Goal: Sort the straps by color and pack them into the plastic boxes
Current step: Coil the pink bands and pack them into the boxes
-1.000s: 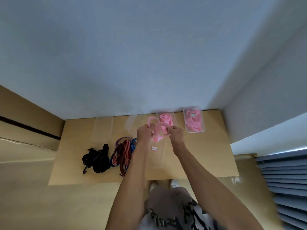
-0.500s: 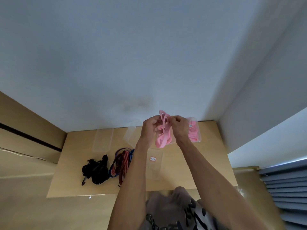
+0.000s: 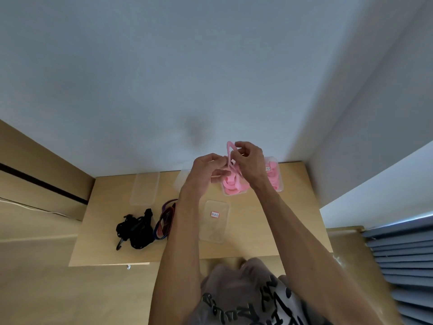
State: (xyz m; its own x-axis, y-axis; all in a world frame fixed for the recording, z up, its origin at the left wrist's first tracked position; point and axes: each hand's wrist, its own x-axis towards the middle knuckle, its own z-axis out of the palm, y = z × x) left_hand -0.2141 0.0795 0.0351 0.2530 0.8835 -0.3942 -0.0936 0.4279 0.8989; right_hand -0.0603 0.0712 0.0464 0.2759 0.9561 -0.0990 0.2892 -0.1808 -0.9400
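Note:
Both my hands hold a pink strap (image 3: 230,158) up above the table's far side. My left hand (image 3: 207,171) pinches it from the left and my right hand (image 3: 249,160) grips its upper loop. Below them a clear plastic box (image 3: 234,187) holds pink straps, and a second box of pink straps (image 3: 274,175) stands to its right, partly hidden by my right wrist. A pile of black straps (image 3: 134,231) and a bundle of red and blue straps (image 3: 165,221) lie on the table's left part.
A wooden table (image 3: 269,231) stands against a grey wall. An empty clear box (image 3: 144,188) sits at the back left. A clear lid with a red label (image 3: 214,220) lies in the middle, another clear lid (image 3: 181,181) behind my left hand. Blue slats are at the right.
Both hands have lifted the pink strap higher and farther from me, and the strap now stands more upright between them. The view has tilted, so the table sits lower.

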